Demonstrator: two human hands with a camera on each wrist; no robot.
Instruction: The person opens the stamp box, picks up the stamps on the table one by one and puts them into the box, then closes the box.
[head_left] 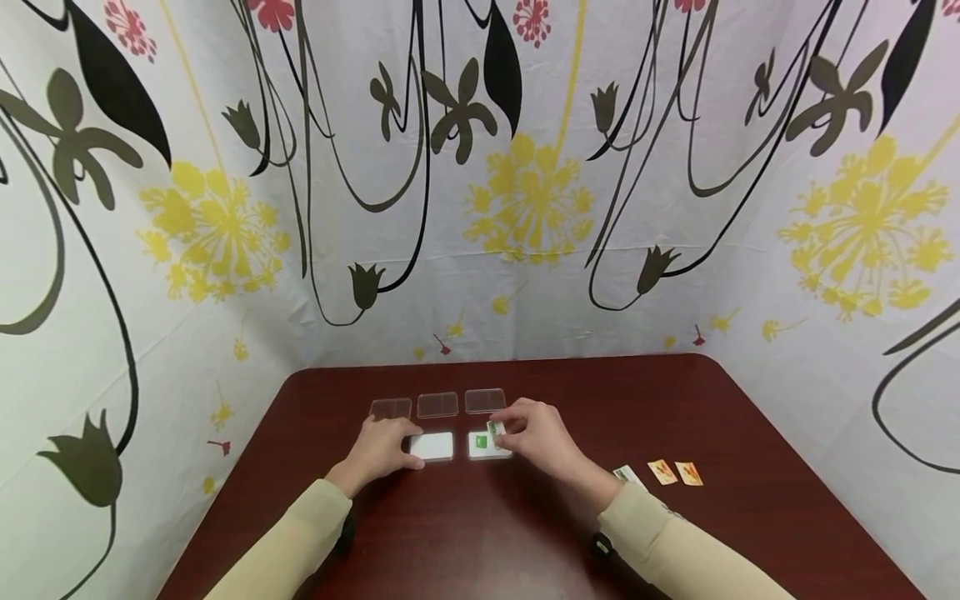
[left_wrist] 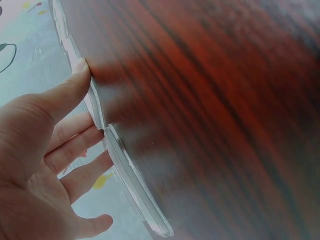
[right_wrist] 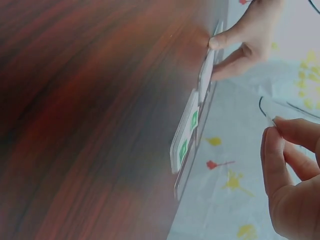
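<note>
My left hand holds a flat white case at its left part, thumb on the near edge and fingers at the far side. That case lies flat on the dark red-brown table. To its right is a second white case, and two green squares show on its top in the right wrist view. Above this case my right hand pinches a small white-and-green card between thumb and fingers. In the right wrist view the card is edge-on, a thin sliver at the fingertips.
Behind the cases lie three clear plastic lids, left, middle and right. Right of my right forearm are two orange cards and a white-and-green card, partly behind the arm. A flowered cloth hangs around the table.
</note>
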